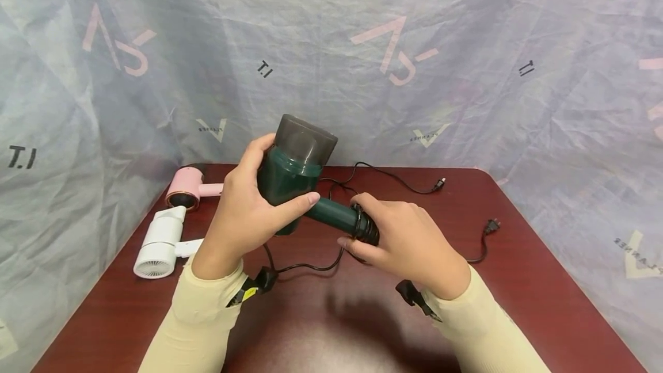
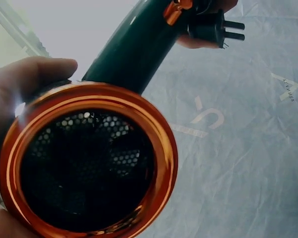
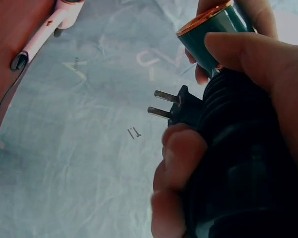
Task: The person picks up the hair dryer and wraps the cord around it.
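A dark green hair dryer with a smoky nozzle is held up above the table, nozzle upward. My left hand grips its barrel, thumb across the front. In the left wrist view the copper-rimmed air intake faces the camera. My right hand holds the lower handle, where the black cord is wound in coils. Beside those coils the two-pin plug sticks out near the right fingers in the right wrist view.
A pink hair dryer and a white hair dryer lie at the left of the dark red table. Black cords run behind and below the hands, with one plug at the back and another plug at the right. A printed grey sheet hangs around.
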Motion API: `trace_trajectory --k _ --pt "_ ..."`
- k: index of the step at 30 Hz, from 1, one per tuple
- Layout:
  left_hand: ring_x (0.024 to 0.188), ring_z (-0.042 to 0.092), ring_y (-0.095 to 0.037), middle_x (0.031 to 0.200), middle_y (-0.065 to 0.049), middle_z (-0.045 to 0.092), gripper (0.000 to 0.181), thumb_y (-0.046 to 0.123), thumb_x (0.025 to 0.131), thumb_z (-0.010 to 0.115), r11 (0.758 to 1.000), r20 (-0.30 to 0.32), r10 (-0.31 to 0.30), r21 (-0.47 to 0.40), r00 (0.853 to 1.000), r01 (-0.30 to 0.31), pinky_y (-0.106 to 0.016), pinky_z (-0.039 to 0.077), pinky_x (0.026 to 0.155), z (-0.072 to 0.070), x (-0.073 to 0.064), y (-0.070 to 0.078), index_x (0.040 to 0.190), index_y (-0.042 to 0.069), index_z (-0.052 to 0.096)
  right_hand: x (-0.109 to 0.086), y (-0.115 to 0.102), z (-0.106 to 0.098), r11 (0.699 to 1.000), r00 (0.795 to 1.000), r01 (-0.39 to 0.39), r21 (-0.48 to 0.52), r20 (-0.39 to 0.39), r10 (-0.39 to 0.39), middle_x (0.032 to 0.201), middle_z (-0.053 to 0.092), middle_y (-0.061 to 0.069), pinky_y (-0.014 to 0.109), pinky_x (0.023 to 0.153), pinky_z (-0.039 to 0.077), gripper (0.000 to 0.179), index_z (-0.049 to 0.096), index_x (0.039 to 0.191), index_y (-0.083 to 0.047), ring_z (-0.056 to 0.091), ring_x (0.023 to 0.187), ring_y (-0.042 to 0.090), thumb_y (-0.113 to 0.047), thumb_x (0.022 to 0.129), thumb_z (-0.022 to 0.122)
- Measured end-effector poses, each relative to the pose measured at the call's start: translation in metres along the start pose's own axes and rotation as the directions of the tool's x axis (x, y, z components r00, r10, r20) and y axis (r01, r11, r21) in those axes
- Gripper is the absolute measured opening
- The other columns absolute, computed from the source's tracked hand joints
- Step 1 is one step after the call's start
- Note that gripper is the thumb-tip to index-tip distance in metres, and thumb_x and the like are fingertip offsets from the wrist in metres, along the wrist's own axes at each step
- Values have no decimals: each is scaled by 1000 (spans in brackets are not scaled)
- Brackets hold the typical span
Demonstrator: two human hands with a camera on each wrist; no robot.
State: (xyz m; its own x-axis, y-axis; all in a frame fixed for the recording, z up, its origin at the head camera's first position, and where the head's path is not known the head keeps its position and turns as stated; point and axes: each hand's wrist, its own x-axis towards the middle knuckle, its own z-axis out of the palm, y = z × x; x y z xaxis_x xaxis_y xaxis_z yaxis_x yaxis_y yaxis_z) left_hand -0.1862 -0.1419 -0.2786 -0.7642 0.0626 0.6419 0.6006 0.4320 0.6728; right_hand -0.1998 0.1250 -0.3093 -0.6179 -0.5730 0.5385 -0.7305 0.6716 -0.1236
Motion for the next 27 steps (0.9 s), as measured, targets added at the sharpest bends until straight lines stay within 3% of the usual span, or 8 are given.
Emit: trace_trajectory --k 5,8,12,15,18,22,25,27 --pt "90 69 -12 115 10 66 86 32 78 91 999 56 -53 -2 997 53 -37 58 80 0 -1 -2 149 39 42 -2 3 1 999 1000 -8 31 13 8 63 46 -18 23 48 39 39 59 110 -24 42 50 2 -47 86 79" --pt "95 67 -13 121 7 63 87 40 82 87 994 112 -99 48 989 94 -40 57 84 -1 -2 -4 154 33 37 -3 8 9 996 999 -28 88 43 24 62 47 -17 23 48 40 34 60 108 -24 42 50 1 -44 87 78" --pt "123 61 -15 144 2 53 85 40 87 82 993 142 -57 109 988 42 -45 53 99 -3 -4 -6 157 24 34 -8 29 22 988 993 -100 120 70 92 65 52 -15 24 50 42 31 61 108 -27 46 51 2 -47 89 75" --pt "137 54 -15 153 3 45 79 35 90 80 994 142 7 110 990 -23 -46 48 107 -3 -4 -5 155 22 38 -15 59 29 970 975 -222 98 57 217 66 55 -11 27 50 43 35 62 107 -26 49 52 6 -55 91 72" --pt "136 54 -13 151 5 47 72 31 91 79 994 148 39 96 988 -54 -45 46 108 -3 -4 -3 152 22 43 -25 97 34 916 919 -394 69 51 391 65 53 -5 31 51 42 44 60 101 -20 49 54 13 -62 91 68" --pt "135 54 -13 150 5 47 65 29 92 78 995 184 46 76 982 -61 -44 46 108 0 -4 -3 149 21 48 -43 151 35 795 795 -606 23 49 604 67 54 3 34 53 41 56 58 90 -15 51 61 22 -70 91 61" --pt "135 53 -13 151 6 46 61 28 92 77 996 214 35 69 976 -51 -44 45 110 1 -5 -4 146 22 51 -58 191 30 714 713 -700 -13 41 700 74 60 8 36 55 43 60 62 87 -12 56 68 27 -72 90 59" --pt "134 53 -12 151 6 46 58 28 92 77 996 227 33 72 973 -51 -45 45 110 2 -7 -5 144 22 53 -68 216 26 678 677 -734 -42 39 735 77 64 11 36 55 44 62 64 86 -10 59 70 30 -72 91 58"
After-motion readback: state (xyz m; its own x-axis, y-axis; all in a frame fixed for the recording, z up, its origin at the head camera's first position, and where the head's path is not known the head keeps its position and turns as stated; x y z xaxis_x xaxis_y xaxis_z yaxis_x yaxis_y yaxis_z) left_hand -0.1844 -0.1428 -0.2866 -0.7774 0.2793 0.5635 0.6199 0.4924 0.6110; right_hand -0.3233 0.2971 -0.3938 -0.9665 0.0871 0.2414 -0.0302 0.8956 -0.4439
